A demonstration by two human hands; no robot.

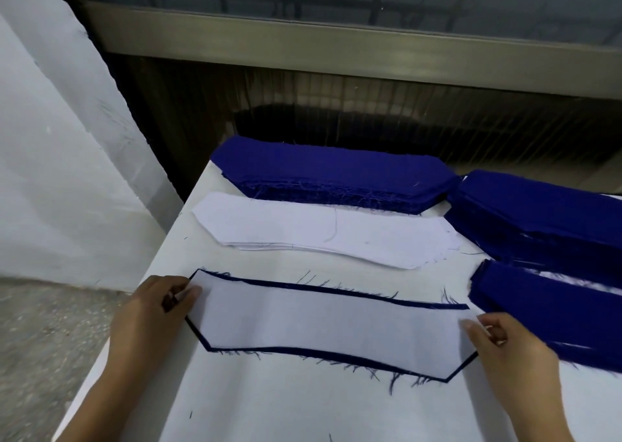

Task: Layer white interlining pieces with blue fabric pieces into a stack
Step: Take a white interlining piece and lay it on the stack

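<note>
**A:** What have the hands got?

**B:** The left hand (154,310) pinches the left end of the white interlining piece (330,324). The right hand (511,344) pinches its right end. Both have their fingers closed on the cloth.

**A:** And around it?

**B:** The white table (303,408) carries everything. A far blue stack (330,175) lies at the back edge, with the right blue stacks (545,219) beside it. A white interlining pile (319,236) sits between the far stack and the hands.

**A:** What does the next move turn on?

**B:** The piece's long axis runs hand to hand, with one end under each. It lies flat on a blue fabric piece (437,304), whose rim shows around it. I judge only slight squaring remains.
</note>
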